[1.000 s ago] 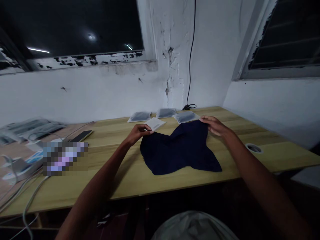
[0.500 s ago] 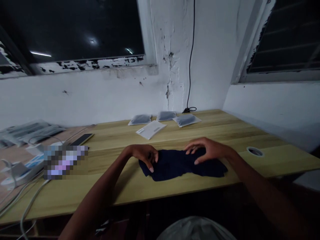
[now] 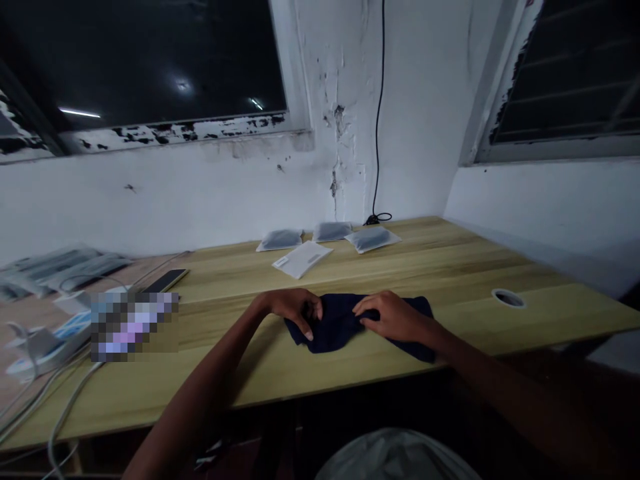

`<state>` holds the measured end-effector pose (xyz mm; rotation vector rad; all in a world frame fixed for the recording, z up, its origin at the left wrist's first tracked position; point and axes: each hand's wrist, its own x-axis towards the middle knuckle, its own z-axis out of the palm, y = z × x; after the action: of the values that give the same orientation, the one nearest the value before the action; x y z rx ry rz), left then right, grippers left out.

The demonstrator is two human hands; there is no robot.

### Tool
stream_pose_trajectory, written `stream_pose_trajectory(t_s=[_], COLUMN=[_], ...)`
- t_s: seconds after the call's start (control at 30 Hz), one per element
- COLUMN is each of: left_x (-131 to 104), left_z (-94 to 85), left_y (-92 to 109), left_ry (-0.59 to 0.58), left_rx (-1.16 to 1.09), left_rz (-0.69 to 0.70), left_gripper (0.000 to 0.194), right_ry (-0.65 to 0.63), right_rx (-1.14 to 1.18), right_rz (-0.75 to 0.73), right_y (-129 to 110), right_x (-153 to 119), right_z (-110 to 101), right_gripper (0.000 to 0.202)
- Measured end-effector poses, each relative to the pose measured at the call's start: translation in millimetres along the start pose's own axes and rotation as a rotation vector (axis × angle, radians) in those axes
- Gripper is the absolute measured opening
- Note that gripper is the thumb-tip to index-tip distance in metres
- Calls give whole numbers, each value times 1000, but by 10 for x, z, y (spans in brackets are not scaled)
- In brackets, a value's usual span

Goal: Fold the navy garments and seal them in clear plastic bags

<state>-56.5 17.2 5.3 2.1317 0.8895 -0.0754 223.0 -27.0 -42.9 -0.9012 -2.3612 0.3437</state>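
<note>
A dark navy piece of cloth [image 3: 335, 327] lies flattened and wrinkled on the wooden table near its front edge; I cannot tell what garment it is. My left hand [image 3: 299, 312] rests at its left end, thumb and curved fingers apart, touching the fabric. Over the middle of the cloth, my right hand [image 3: 393, 317] pinches a raised fold between thumb and fingers. Part of the cloth's right half is hidden under that hand and wrist.
Several frosted pouches with dark contents, one of them a pouch [image 3: 373, 239], lie toward the wall beside a flat white packet [image 3: 303, 259]. On the left are a phone [image 3: 167, 280], a power strip [image 3: 70, 333] and cables. A cable hole [image 3: 509, 298] is at the right.
My right hand has moved left toward the middle and closed on the cloth, bunching it. The cloth's right end has drawn inward. My left hand has barely shifted.
</note>
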Motion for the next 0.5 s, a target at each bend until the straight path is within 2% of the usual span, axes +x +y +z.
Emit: stream_pose_trajectory(t_s=[0.07, 0.2, 0.27, 0.33, 0.43, 0.47, 0.5], left_x=[7, 26, 25, 19, 11, 12, 14], left_z=[2, 16, 19, 12, -28, -48, -70], left_y=[-21, -25, -5, 18, 8, -16, -53], left_ry=[29, 49, 43, 51, 90, 132, 195], left_rx=[12, 41, 48, 59, 91, 112, 142], left_rz=[14, 15, 1, -7, -2, 0, -5], left_gripper=[48, 48, 48, 47, 40, 39, 40], right_ry=[62, 237, 274, 174, -143, -187, -167], right_rx=[73, 97, 129, 200, 260, 243, 202], right_rz=[108, 317, 353, 266, 13, -29, -25], right_y=[18, -43, -125, -223, -306, -290, -242], right_x=[49, 84, 62, 9, -125, -180, -240], right_z=[-60, -105, -79, -48, -45, -61, -86], right_gripper=[17, 46, 50, 43, 33, 33, 34])
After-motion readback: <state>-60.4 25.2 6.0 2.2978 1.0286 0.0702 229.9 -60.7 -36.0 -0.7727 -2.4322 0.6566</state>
